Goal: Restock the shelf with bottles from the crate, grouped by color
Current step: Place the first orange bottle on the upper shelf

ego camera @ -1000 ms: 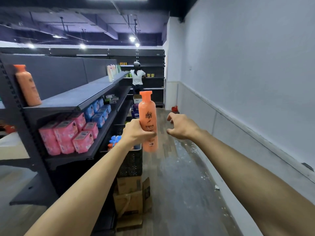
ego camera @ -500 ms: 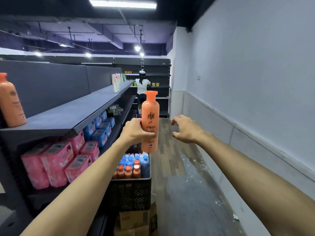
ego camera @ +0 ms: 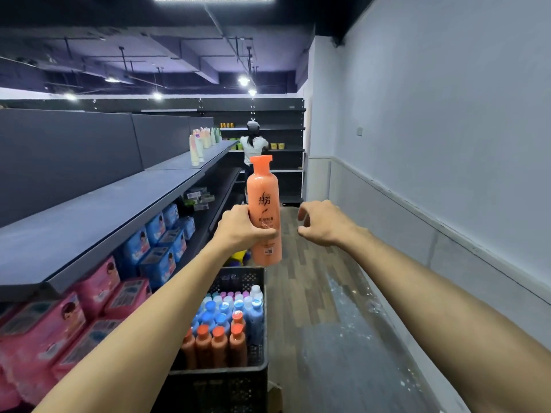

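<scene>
At the bottom of the view, a black plastic crate (ego camera: 232, 380) stands in the aisle beside the shelving, with upright orange-capped bottles (ego camera: 219, 344) nearest and blue-capped bottles (ego camera: 226, 311) behind. Left of it, pink packs (ego camera: 44, 329), then blue packs (ego camera: 158, 242), fill the lower shelf. Above the crate the left hand (ego camera: 241, 231) grips an upright orange bottle (ego camera: 264, 204) round its middle; the label reads 拉芳. The right hand (ego camera: 325, 223) hovers near it, fingers half curled, holding nothing. The dark top shelf (ego camera: 98, 210) carries pale bottles (ego camera: 198, 144) farther along; a person in a white top (ego camera: 252, 144) stands at the aisle's end
</scene>
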